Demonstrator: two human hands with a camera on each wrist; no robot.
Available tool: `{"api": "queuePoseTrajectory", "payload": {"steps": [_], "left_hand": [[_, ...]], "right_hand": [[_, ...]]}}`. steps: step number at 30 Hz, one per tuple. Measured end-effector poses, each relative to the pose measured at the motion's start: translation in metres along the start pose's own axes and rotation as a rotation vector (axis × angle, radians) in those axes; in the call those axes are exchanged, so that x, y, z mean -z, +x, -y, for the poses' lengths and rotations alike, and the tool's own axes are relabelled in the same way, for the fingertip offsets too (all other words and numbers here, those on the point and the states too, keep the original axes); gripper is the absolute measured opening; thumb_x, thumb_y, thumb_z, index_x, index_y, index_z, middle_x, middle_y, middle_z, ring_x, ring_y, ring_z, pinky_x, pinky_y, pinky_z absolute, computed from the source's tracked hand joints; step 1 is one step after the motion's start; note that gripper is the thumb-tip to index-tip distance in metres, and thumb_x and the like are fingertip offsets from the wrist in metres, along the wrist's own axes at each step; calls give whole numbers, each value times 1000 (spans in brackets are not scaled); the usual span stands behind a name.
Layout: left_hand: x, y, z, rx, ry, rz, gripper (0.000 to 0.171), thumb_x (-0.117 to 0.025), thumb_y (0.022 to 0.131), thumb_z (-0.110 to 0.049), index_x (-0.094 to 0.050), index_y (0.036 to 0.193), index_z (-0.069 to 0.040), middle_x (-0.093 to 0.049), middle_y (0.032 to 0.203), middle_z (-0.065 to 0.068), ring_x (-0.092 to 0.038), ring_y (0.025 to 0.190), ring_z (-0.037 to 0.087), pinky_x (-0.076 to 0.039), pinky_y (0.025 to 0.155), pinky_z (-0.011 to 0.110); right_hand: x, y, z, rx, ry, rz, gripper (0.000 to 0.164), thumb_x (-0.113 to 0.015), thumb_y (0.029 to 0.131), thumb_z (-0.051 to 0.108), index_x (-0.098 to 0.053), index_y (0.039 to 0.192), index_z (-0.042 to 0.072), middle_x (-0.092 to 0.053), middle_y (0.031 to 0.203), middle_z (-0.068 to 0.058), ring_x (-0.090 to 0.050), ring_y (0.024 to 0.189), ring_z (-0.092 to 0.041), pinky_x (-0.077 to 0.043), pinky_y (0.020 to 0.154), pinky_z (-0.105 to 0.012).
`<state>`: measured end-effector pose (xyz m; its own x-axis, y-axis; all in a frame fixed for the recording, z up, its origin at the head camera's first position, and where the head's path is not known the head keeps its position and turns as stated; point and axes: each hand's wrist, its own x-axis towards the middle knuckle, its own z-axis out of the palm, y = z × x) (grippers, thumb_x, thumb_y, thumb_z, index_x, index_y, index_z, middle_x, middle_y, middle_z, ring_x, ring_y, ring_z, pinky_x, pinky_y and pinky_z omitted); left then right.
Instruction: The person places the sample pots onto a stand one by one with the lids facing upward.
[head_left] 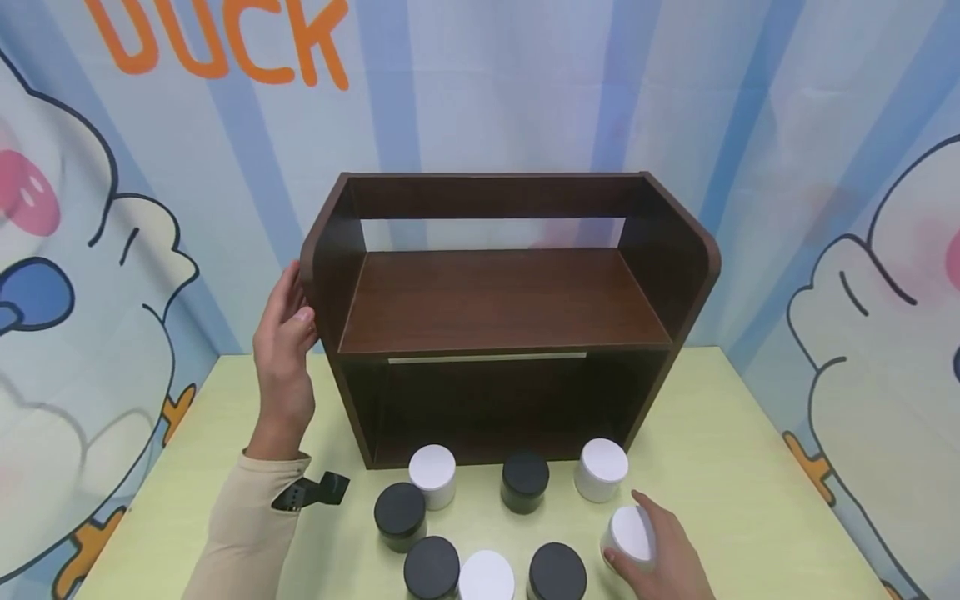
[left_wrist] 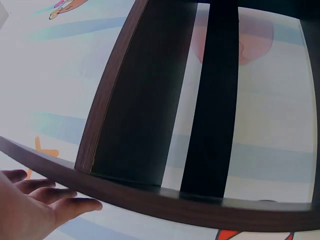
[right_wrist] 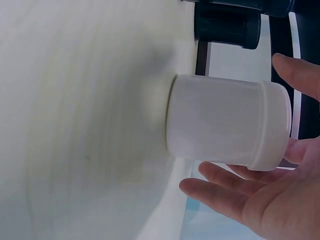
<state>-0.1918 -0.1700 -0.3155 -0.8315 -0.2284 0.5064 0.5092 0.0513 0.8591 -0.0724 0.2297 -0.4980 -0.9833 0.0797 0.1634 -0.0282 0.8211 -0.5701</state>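
Person at a pale yellow table (head_left: 757,475): the left hand (head_left: 285,358), fingers extended, lies against the side of a brown shelf (head_left: 487,300); the right hand (head_left: 671,554), unclenched, surrounds a white jar (head_left: 632,532) standing on the table, near black jars (head_left: 524,477) and other white jars (head_left: 602,467)

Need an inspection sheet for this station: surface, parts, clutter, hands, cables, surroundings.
Surface: pale yellow table, finish looks even where visible.
Job's things: dark brown two-level shelf standing; four white jars and four black jars in front, some cut off by the head view's lower edge.
Clutter: nothing seen.
Left hand: at the shelf's left side panel, fingers extended.
Right hand: thumb and fingers either side of one white jar; firm grip not evident.
Cables: nothing seen.
Surroundings: blue-striped backdrop with cartoon figures and orange lettering.
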Motion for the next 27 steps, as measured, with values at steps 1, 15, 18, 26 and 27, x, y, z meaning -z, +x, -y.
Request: {"api": "queuePoseTrajectory", "payload": {"steps": [1, 15, 18, 26, 27], "left_hand": [[-1, 1, 0, -5, -8, 0, 55, -36, 97, -25, -41, 152, -32, -46, 156, -2, -44, 143, 17, -32, 118, 50], [-11, 21, 1, -67, -58, 21, 54, -34, 100, -25, -41, 153, -30, -45, 153, -1, -43, 136, 21, -38, 111, 39], [-13, 30, 2, -46, -37, 26, 53, -34, 101, -28, -38, 154, -32, -40, 159, -7, -39, 144, 17, -32, 119, 45], [-17, 46, 4, -43, -7, 43, 53, -30, 103, -31, -36, 155, -33, -36, 161, -9, -36, 145, 16, -31, 120, 50], [-17, 47, 4, -41, 0, 45, 53, -29, 103, -31, -36, 155, -33, -36, 160, -9, -36, 145, 17, -31, 120, 50]], "right_hand": [[0, 0, -1, -10, 6, 8, 80, -85, 73, 31, -51, 139, 2, -61, 130, -23, -62, 111, -36, -51, 88, -48], [-4, -1, -6, -106, 62, 42, 82, -85, 74, 30, -48, 142, 1, -58, 137, -29, -60, 120, -45, -49, 96, -57], [-4, -1, -8, -136, 66, 58, 84, -85, 74, 30, -46, 143, 1, -57, 138, -30, -60, 121, -46, -49, 97, -57], [-3, 0, -8, -176, 62, 82, 86, -85, 74, 31, -44, 144, 3, -58, 136, -31, -63, 116, -44, -50, 93, -53], [-3, 0, -8, -175, 64, 79, 85, -85, 74, 31, -44, 144, 3, -59, 135, -31, -64, 114, -43, -51, 92, -52]]}}
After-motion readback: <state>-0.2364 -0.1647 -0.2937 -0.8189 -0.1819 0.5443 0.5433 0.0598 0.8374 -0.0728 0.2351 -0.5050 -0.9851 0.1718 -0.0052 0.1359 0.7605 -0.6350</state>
